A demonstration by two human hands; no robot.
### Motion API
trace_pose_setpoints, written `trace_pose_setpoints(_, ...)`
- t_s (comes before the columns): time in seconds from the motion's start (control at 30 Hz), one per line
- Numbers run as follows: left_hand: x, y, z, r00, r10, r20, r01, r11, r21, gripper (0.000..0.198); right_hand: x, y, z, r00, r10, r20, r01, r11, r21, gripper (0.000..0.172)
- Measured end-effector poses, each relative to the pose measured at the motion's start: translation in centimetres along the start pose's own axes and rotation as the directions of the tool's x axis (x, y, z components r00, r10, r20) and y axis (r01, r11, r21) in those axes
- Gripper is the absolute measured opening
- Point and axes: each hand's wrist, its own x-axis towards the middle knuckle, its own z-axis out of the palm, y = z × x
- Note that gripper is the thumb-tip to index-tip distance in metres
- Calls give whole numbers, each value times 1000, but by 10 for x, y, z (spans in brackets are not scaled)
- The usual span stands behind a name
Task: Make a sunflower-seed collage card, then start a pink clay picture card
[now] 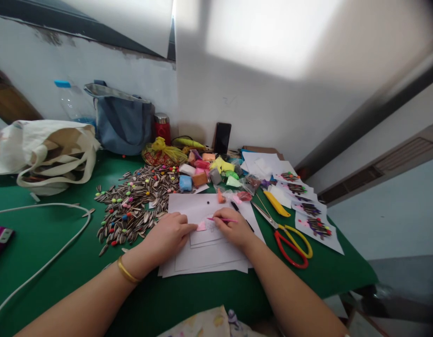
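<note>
My left hand [169, 235] rests on a stack of white paper sheets [205, 252], its fingertips pressing a small pink clay piece [201, 226] against the top sheet. My right hand [233, 228] holds a thin pink stick tool [221, 219], whose tip points toward the pink piece. A gold bangle circles my left wrist. Both hands sit close together at the middle of the green table [62, 262].
A pile of sunflower seeds with coloured beads [132, 206] lies left of the paper. Coloured clay blocks [202, 173] sit behind it. Scissors [289, 238] and a yellow knife [276, 203] lie to the right, beside finished seed pictures [309, 210]. Bags [55, 154], a white cable [44, 267] and a phone [222, 138] surround them.
</note>
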Motion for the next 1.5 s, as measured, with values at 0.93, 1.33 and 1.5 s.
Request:
trace_pose_setpoints(0.93,1,-1,4,1000,-4,1,3,993,122,37,-2,0,-1,999,-38,-9,38,999,-23,18)
trace_pose_setpoints(1.33,-2,16,0,995,-20,96,5,988,156,21,-14,-12,-8,996,-91,7,87,928,-362,34)
trace_pose_setpoints(1.5,-6,25,-4,987,80,140,-93,992,87,14,-8,-6,-4,995,-98,17,99,975,-200,35)
